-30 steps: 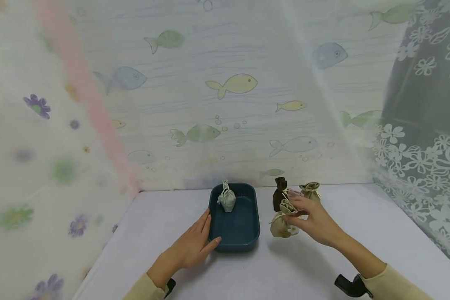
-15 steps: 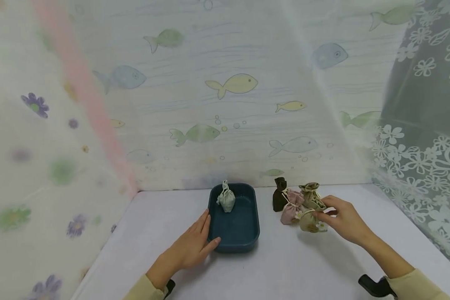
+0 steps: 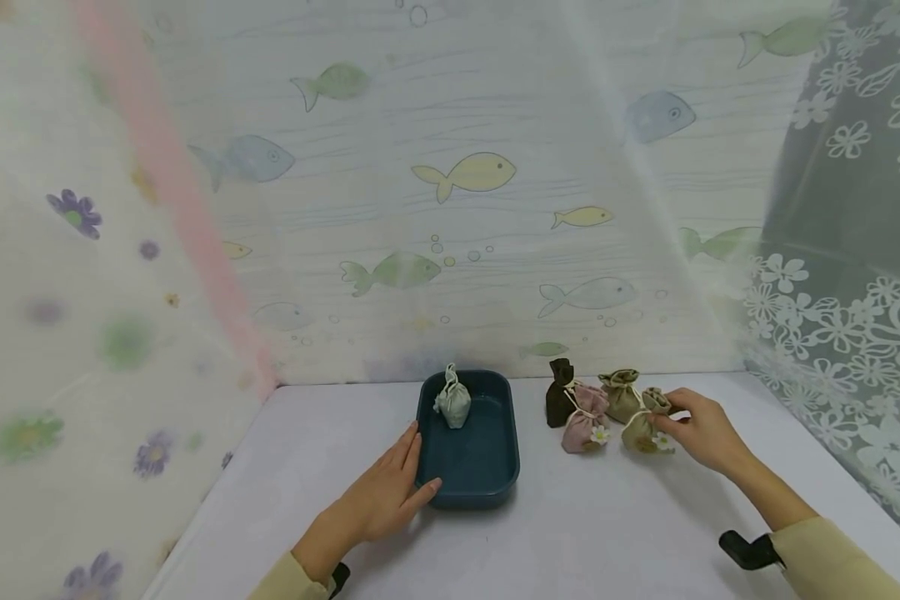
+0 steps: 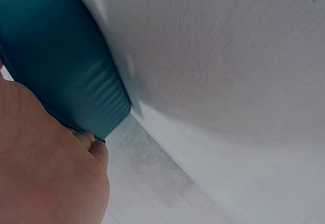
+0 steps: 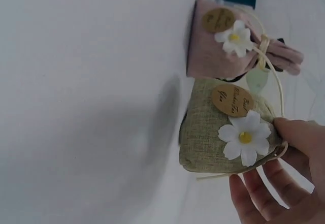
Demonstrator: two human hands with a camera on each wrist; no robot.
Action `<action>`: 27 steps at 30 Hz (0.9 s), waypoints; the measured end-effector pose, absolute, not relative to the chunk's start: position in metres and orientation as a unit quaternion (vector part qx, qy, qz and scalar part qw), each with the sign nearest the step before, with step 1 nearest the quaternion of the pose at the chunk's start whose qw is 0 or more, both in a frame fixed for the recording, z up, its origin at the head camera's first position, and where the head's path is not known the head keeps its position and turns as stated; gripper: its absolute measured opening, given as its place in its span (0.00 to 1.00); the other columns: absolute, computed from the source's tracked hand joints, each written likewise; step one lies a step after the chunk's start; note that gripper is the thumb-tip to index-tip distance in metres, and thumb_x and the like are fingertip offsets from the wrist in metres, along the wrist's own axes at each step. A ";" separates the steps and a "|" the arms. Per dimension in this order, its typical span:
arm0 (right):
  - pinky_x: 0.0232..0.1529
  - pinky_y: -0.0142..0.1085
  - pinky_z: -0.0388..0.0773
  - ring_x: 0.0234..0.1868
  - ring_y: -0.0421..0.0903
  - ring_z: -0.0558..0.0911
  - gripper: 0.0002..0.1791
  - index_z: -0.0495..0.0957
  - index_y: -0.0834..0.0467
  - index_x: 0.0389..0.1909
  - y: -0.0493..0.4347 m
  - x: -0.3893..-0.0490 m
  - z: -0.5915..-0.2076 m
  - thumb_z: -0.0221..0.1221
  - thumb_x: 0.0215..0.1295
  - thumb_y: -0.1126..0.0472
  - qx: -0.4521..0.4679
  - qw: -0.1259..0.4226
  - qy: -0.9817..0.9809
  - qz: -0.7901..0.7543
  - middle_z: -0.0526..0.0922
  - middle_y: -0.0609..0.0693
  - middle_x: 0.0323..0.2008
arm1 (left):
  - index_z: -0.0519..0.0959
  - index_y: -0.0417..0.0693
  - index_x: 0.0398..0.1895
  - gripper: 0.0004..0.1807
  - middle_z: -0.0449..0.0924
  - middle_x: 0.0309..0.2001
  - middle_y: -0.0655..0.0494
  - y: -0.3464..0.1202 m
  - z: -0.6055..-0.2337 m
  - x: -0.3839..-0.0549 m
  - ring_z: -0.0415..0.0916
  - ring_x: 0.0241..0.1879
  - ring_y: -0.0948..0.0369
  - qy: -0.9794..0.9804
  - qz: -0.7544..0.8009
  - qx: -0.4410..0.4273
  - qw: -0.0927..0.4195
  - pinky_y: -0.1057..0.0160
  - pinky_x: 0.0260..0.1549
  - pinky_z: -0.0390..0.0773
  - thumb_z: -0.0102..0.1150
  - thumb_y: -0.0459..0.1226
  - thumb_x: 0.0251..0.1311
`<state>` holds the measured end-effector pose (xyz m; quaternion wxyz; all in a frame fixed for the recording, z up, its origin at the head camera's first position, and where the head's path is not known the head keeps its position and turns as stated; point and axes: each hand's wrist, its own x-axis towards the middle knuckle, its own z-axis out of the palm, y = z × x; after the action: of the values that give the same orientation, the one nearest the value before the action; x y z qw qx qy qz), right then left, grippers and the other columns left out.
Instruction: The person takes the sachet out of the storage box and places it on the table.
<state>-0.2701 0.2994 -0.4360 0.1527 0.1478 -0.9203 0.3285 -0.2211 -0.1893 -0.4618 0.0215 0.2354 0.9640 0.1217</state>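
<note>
A teal rectangular tray lies in the middle of the table in the head view, with a pale grey-green drawstring pouch inside its far left part. My left hand rests along the tray's left side, fingers extended. My right hand pinches the gathered neck of a beige-green drawstring pouch. A white flower and a round brown tag decorate that pouch. Left of it stand a pink drawstring pouch, a dark brown one and an olive one.
A white cloth covers the table. Behind it hangs a curtain printed with fish, and a flowered curtain borders the left. White lace hangs at the right.
My right hand has carried the beige-green pouch rightward, from in front of the pink pouch to the right of the olive one, and lowered it. My left hand and the tray have stayed put.
</note>
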 end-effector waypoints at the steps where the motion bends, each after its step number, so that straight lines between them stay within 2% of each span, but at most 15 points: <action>1: 0.36 0.32 0.83 0.41 0.51 0.83 0.07 0.84 0.64 0.40 0.300 -0.272 -0.437 0.68 0.66 0.64 0.146 0.152 -0.921 0.328 0.83 0.54 0.39 | 0.45 0.34 0.82 0.50 0.33 0.83 0.44 -0.189 -0.462 -0.221 0.39 0.81 0.50 0.964 0.122 0.235 0.022 0.46 0.75 0.54 0.30 0.66 0.76; 10: 0.35 0.40 0.82 0.42 0.62 0.84 0.09 0.82 0.68 0.41 0.298 -0.286 -0.444 0.67 0.67 0.64 0.143 0.140 -0.922 0.333 0.84 0.60 0.40 | 0.44 0.35 0.82 0.51 0.32 0.83 0.44 -0.189 -0.460 -0.221 0.38 0.81 0.50 0.964 0.119 0.235 0.024 0.46 0.76 0.53 0.27 0.68 0.75; 17: 0.37 0.51 0.83 0.43 0.65 0.84 0.12 0.81 0.70 0.43 0.298 -0.291 -0.448 0.65 0.69 0.63 0.139 0.126 -0.924 0.332 0.84 0.63 0.41 | 0.44 0.35 0.82 0.50 0.32 0.83 0.44 -0.189 -0.459 -0.221 0.38 0.81 0.50 0.964 0.120 0.237 0.027 0.46 0.76 0.54 0.28 0.67 0.76; 22: 0.42 0.58 0.81 0.48 0.69 0.82 0.19 0.79 0.72 0.50 0.302 -0.294 -0.449 0.64 0.72 0.58 0.122 0.103 -0.932 0.325 0.82 0.68 0.46 | 0.45 0.34 0.82 0.49 0.32 0.83 0.44 -0.189 -0.459 -0.221 0.37 0.81 0.51 0.964 0.118 0.237 0.026 0.46 0.76 0.53 0.31 0.65 0.77; 27: 0.47 0.60 0.80 0.52 0.71 0.80 0.31 0.72 0.76 0.60 0.305 -0.287 -0.448 0.64 0.72 0.54 0.107 0.092 -0.935 0.325 0.77 0.74 0.55 | 0.45 0.34 0.82 0.49 0.32 0.83 0.45 -0.189 -0.460 -0.222 0.38 0.81 0.51 0.964 0.118 0.237 0.024 0.46 0.75 0.54 0.30 0.66 0.76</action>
<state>-0.2873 0.3050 -0.4483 0.0919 0.1069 -0.9353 0.3246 -0.2216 -0.1894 -0.4602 0.0244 0.2373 0.9639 0.1183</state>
